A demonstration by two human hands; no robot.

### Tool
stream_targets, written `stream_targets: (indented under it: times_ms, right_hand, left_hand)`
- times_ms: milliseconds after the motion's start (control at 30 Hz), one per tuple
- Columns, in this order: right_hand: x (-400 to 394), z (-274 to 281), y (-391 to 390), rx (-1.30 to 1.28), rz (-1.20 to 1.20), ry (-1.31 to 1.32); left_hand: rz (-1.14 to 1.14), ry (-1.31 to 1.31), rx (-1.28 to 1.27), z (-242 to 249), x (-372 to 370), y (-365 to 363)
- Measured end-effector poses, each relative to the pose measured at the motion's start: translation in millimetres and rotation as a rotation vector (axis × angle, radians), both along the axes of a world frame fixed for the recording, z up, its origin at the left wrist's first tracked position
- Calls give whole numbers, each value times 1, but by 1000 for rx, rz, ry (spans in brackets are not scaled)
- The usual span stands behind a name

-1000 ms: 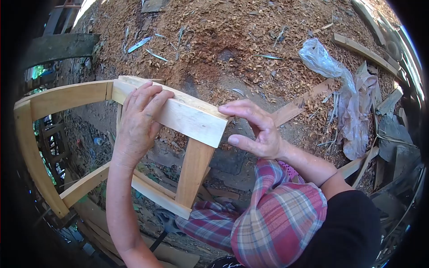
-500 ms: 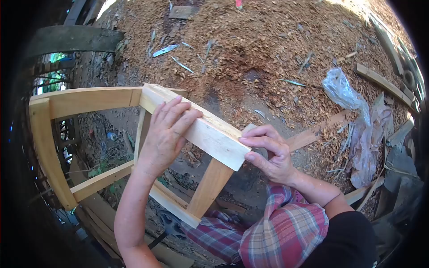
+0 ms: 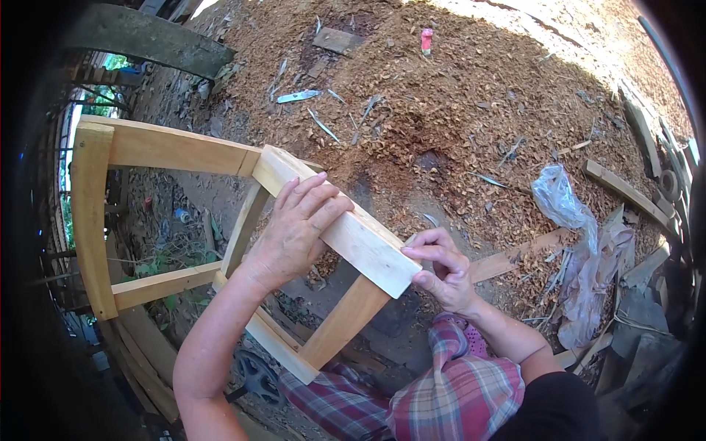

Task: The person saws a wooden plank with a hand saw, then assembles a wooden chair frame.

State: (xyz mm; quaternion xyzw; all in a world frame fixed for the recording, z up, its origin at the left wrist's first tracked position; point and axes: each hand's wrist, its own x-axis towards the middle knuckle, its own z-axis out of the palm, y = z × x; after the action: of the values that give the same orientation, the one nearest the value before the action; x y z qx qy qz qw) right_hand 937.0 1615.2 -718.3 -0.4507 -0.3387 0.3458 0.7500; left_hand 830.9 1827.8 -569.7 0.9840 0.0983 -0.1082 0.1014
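A pale wooden board [image 3: 368, 246] slants across the middle, forming the near top part of a bare wooden frame [image 3: 180, 147]. My left hand [image 3: 298, 224] grips the board near its upper left end, fingers pressed together over its face and top edge; the thumb is mostly hidden. At the board's lower right end, my right hand [image 3: 441, 272] pinches the corner between thumb and bent fingers. A short wooden leg piece [image 3: 344, 321] runs down from the board to a lower rail [image 3: 279, 345]. The frame stands tilted in front of my knees.
Wood shavings [image 3: 471, 103] cover the ground beyond the frame. Crumpled clear plastic [image 3: 566, 198] lies at right beside scrap wood strips [image 3: 629, 191]. A weathered beam [image 3: 154, 40] juts in at upper left. Below the frame is a dark spoked wheel [image 3: 257, 375]. A plaid cloth [image 3: 456, 389] covers my legs.
The camera view has shifted, so the ground sits lower and the frame's left end looks higher and farther right. Both hands keep about the same places on the board.
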Motion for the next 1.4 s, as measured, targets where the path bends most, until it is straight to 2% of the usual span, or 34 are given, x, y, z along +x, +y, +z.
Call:
stream_targets:
  times_ms: [200,367,667,733,767,800,867,900,933,1033,1100,1167,1200,1267,1300,1367,1400]
  right_hand:
    - [-6,-3,-2,-40,21,49]
    - [-5,-13,6,91,-24,-45]
    - [-4,-4,-1,22,-65,-138]
    - [-5,-6,-5,48,-53,-9]
    - [-3,-8,-10,-33,-90,-55]
    - [-3,-9,-17,-109,-109,53]
    - [-2,-27,-26,-259,-210,65]
    - [-3,-38,-32,-373,-255,5]
    - [-2,-53,-45,-436,-180,-15]
    - [-28,-57,-66,-586,30,-81]
    - [-46,-58,-82,-654,271,-57]
    - [-53,-43,-85,-550,527,-434]
    - [-53,6,-65,-562,812,-463]
    - [-55,25,-47,-558,1087,-127]
    - [-53,43,-33,-575,1096,-145]
    - [-55,82,0,-331,1355,-15]
    - [-61,95,12,-328,1365,-38]
  left_hand:
    - [-43,9,23,-4,-3,1]
    - [-69,-27,41,-4,-4,-2]
    - [-68,-24,173,-5,-6,-5]
    - [-55,-132,252,-1,-14,-5]
    - [-34,-185,302,4,-23,-5]
    - [-14,-239,361,11,-33,-5]
    - [132,-291,238,33,-68,-8]
    - [161,-355,284,41,-90,-9]
    - [257,-454,131,45,-113,-9]
    - [532,-543,179,31,-214,-11]
    - [947,-663,8,11,-278,-18]
    - [1312,-687,-244,-19,-331,-32]
    - [1324,-710,-243,-27,-340,-43]
    - [1584,-684,-570,-45,-348,-76]
    - [1596,-700,-588,-49,-343,-90]
    - [1643,-828,-853,-48,-321,-114]
    - [1623,-865,-865,-48,-309,-123]
